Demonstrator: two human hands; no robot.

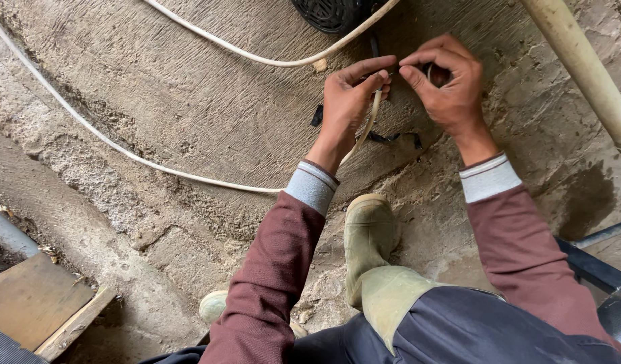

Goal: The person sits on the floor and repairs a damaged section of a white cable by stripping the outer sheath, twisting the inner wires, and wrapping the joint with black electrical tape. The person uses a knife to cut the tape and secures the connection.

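The left hand (351, 91) and right hand (448, 81) meet at the far middle, both pinching the thin white flexible cable (189, 175), which runs left across the rough grey concrete floor (189, 101). Behind them lies the black ribbed round object (331, 12) — to the right, the pale slanting pipe (586, 74). The olive rubber boot (368, 236) stands near, below the hands; the brown wooden board (31, 300) lies near left.

Bare rough floor (189, 101) lies open left of the hands. A white cable (122, 145) crosses it, and a pale pipe (586, 67) blocks the right.
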